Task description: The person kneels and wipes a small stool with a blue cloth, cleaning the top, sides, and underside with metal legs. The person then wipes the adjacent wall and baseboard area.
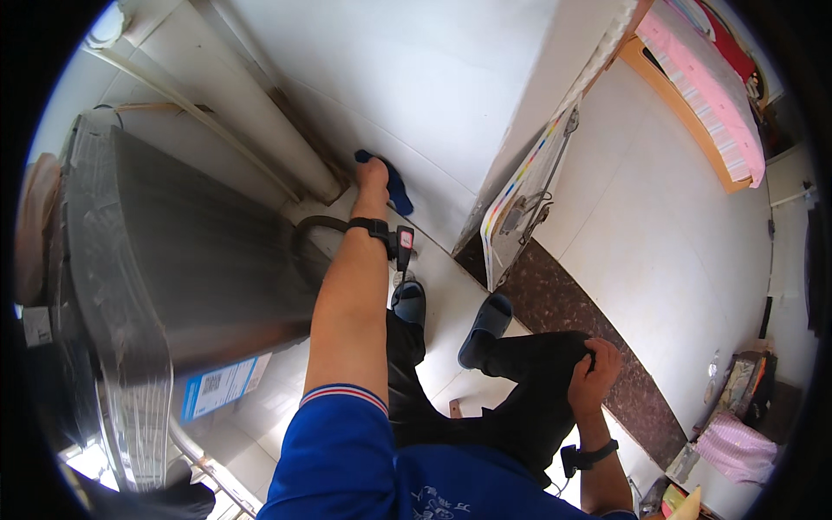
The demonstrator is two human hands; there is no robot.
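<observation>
My left arm stretches forward to the foot of a white tiled wall. There my left hand [373,179] is closed on a dark blue cloth [398,189], which sticks out on both sides of it; the fingertips are mostly hidden. The cloth is against the wall near the floor. My right hand [596,374] lies over my bent right knee, its fingers loosely curved and a little apart, with nothing in it. Each wrist wears a black strap with a small device. Dark slippers [488,325] are on my feet.
A large dark grey appliance-like body [208,234] with clear plastic along its edge stands close on the left. White pipes [234,95] run behind it. Ahead right, a panel with coloured dots [520,208] juts out by a dark brown threshold [563,299]. Pink bedding [702,78] lies far right.
</observation>
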